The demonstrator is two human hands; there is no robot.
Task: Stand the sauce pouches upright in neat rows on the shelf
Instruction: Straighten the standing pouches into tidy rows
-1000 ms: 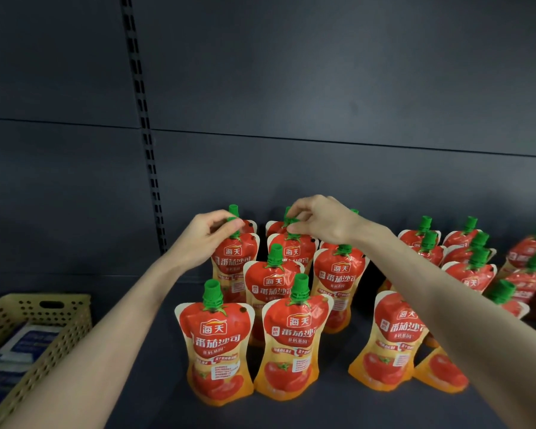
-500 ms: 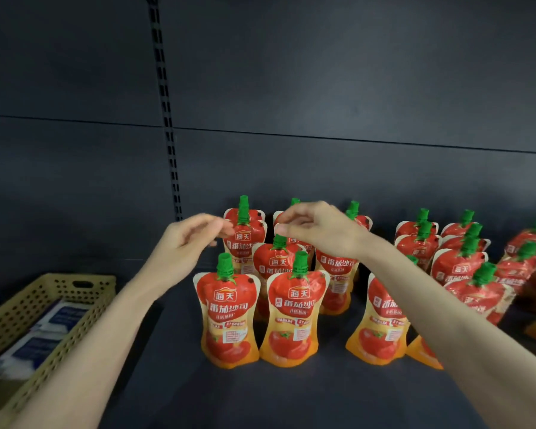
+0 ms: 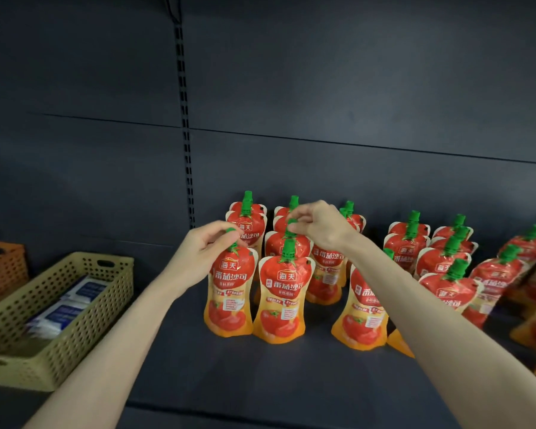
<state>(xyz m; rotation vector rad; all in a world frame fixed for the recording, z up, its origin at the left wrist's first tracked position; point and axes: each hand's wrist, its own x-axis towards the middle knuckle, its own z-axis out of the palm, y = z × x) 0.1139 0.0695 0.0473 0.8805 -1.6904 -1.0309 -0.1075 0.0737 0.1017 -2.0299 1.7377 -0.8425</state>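
Observation:
Red-and-orange sauce pouches with green caps stand in rows on the dark shelf (image 3: 260, 385). My left hand (image 3: 203, 250) is closed around the green cap of the front-left pouch (image 3: 229, 292), which stands upright. My right hand (image 3: 321, 226) pinches the cap of the middle pouch (image 3: 280, 247) in the row behind. Beside the front-left pouch stands another front pouch (image 3: 283, 301). A third front pouch (image 3: 361, 320) is partly hidden by my right forearm. Further pouches (image 3: 440, 261) stand in rows to the right, and some at the far right (image 3: 505, 274) lean.
A beige perforated basket (image 3: 75, 317) holding white-and-blue packets sits on the shelf at the left, with an orange basket (image 3: 0, 264) behind it. A slotted upright (image 3: 184, 134) runs down the dark back panel. An orange pouch corner (image 3: 398, 343) shows beneath my right arm.
My left hand left the back-left pouch, came forward and closed on the front-left pouch's cap. My right hand stays over the middle column, pinching a cap. The view shifted left.

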